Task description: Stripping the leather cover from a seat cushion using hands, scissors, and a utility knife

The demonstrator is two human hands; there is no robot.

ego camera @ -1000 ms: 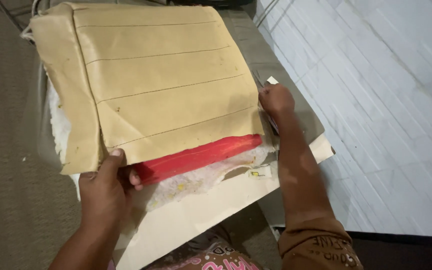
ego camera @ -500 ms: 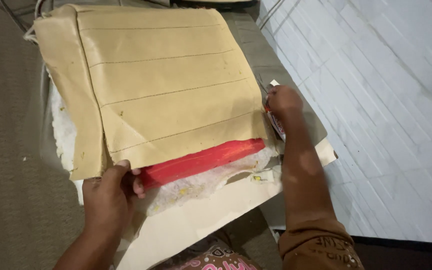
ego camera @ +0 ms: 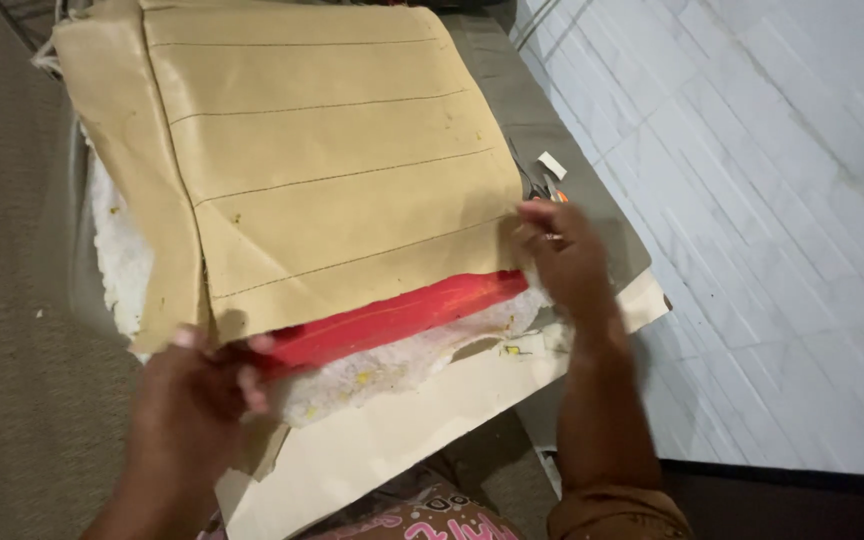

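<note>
The left hand (ego camera: pixel 192 400) has its fingers (ego camera: pixel 252 375) pinching the near corner of the tan stitched cover (ego camera: pixel 332 170), where the red strip (ego camera: pixel 392 315) begins. The right hand (ego camera: pixel 567 260) has its fingers curled onto the cover's opposite corner. Just beyond both, white foam padding (ego camera: pixel 392 365) crumbles over a cream sheet (ego camera: pixel 402 440). An uneven pull could tear the stitching or shed more foam; the cover might slip.

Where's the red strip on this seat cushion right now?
In the head view the red strip runs along the near edge of the tan cover, above the white foam, between the left hand and right hand.
</note>
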